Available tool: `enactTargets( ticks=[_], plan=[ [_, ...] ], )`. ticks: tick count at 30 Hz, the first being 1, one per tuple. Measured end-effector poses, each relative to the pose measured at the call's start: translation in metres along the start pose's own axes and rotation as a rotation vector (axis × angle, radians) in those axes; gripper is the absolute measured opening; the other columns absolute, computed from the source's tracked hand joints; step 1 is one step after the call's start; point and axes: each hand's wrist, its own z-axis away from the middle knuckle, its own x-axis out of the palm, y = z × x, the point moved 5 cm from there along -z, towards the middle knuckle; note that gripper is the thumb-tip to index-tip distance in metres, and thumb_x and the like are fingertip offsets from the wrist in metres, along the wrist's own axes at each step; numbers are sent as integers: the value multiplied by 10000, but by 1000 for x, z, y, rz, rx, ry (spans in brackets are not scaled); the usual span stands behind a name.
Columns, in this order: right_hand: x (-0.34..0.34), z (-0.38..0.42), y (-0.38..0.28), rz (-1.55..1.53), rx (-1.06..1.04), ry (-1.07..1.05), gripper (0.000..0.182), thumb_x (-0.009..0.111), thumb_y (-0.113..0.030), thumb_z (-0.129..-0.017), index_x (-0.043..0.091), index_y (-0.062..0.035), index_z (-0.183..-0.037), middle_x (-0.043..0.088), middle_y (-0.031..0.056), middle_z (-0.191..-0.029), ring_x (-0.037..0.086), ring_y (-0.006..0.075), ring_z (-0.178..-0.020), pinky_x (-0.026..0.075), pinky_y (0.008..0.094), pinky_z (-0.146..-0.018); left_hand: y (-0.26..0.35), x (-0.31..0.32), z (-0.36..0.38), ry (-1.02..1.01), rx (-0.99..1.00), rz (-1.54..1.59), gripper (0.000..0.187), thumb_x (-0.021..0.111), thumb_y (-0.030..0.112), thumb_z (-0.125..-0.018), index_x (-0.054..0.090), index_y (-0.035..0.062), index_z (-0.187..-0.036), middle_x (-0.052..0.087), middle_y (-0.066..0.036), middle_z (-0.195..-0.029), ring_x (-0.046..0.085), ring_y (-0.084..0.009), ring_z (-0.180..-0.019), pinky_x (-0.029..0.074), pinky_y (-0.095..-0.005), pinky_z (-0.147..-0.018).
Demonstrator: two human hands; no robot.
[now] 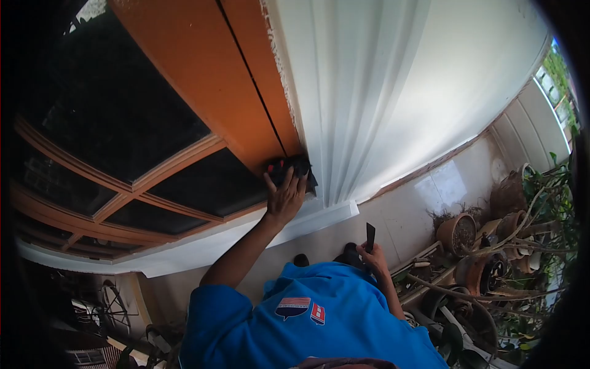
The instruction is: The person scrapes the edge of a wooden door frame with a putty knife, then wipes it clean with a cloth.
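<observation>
My left hand [286,200] reaches up to the lower corner of an orange window frame [206,80]. Its fingers press over a black, cloth-like bundle [299,165] with a small red patch, held against the frame beside the white moulding [347,123]. What the bundle is exactly does not show. Lower and to the right, my right hand [373,257] is closed around a thin, dark, flat-bladed tool [370,236] that points upward, away from any surface. Its handle is hidden in my fingers.
A white sill [246,237] runs below the dark glass panes [209,178]. Clay pots [456,235], branches and leafy plants crowd the right side of the tiled floor [405,227]. My shoes [301,260] stand near the wall. Dark clutter lies at lower left.
</observation>
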Motion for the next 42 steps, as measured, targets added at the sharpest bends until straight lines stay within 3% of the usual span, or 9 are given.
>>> enactTargets(
  ticks=[7, 10, 16, 19, 22, 28, 31, 37, 42],
  plan=[
    [21, -5, -15, 15, -39, -10, 287, 706, -288, -839, 632, -10, -832, 592, 43, -651, 562, 131, -618, 461, 316, -580, -28, -100, -52, 210, -7, -189, 568, 527, 154, -876, 429, 77, -1430, 615, -131, -1172, 426, -347, -1318, -47, -851, -908],
    [25, 1, -10, -9, -15, 12, 292, 708, -286, -833, 634, -4, -818, 598, 51, -657, 558, 136, -630, 453, 322, -591, -24, -98, -58, 340, 22, -163, 577, 529, 154, -873, 419, 51, -1430, 611, -133, -1181, 412, -357, -1332, -58, -837, -929],
    [33, 20, 9, -62, 31, 86, 279, 711, -282, -836, 626, -16, -829, 598, 33, -685, 548, 133, -627, 436, 309, -570, 4, -8, 6, -134, 65, -24, 521, 521, 134, -879, 469, 18, -1384, 596, -148, -1246, 396, -352, -1356, -8, -823, -957],
    [37, 25, 12, -107, 45, 108, 289, 709, -303, -850, 614, -30, -851, 571, 18, -677, 555, 126, -614, 465, 297, -563, 5, 38, 36, -221, 94, 56, 429, 453, 151, -932, 524, 43, -1341, 622, -93, -1205, 435, -263, -1339, 17, -815, -978],
    [43, 32, 16, -60, 2, 116, 287, 705, -306, -859, 609, -35, -862, 558, 12, -675, 563, 125, -607, 482, 293, -559, 3, 15, 26, -19, 154, 181, 527, 498, 99, -889, 437, 22, -1407, 596, -167, -1232, 393, -342, -1364, -2, -849, -929],
    [65, 45, 13, -64, 32, 106, 278, 701, -299, -865, 607, -38, -874, 559, 11, -679, 569, 121, -607, 482, 286, -554, -23, -81, -23, 92, 24, 30, 522, 537, 100, -871, 477, 46, -1386, 596, -141, -1220, 368, -344, -1378, -40, -864, -894],
    [83, 48, 20, -91, 37, 112, 278, 702, -298, -866, 604, -37, -881, 559, 10, -672, 569, 118, -607, 481, 283, -553, -33, -93, -34, 303, 124, -110, 558, 546, 105, -866, 441, 52, -1411, 582, -146, -1230, 348, -356, -1387, -29, -875, -877],
    [114, 53, 18, -104, 3, 139, 293, 702, -297, -842, 644, -10, -841, 574, 33, -631, 554, 118, -610, 443, 291, -566, -27, 18, 55, -98, 149, 13, 410, 450, 177, -971, 496, 93, -1370, 556, -137, -1321, 417, -299, -1353, 68, -887, -871],
    [107, 46, 7, -167, -19, 112, 249, 693, -269, -869, 601, -39, -839, 558, -1, -646, 563, 104, -595, 467, 279, -546, -55, -53, 12, -93, 39, -150, 389, 524, 259, -947, 547, 126, -1312, 596, -107, -1256, 400, -330, -1344, -1, -897, -855]
  ],
)
